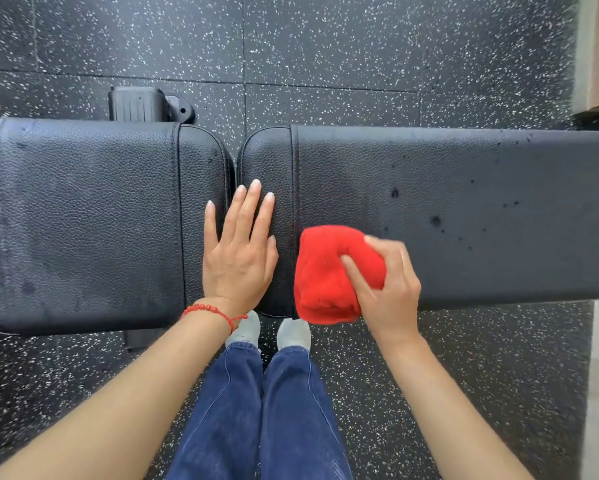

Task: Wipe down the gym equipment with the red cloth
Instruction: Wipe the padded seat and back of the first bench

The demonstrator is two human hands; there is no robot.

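Right hand (390, 289) grips the cloth (329, 275) (bunched) on the bench (481, 202) near edge; left hand (239, 251) rests flat, fingers (253, 209) straight, across the pad gap.

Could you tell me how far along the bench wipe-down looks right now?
Done: nothing shows clearly as wiped.
In hand: the right hand grips the red cloth on the right pad; the left hand rests flat across the pad gap.
Left: dark droplets beyond the cloth, and the left pad.
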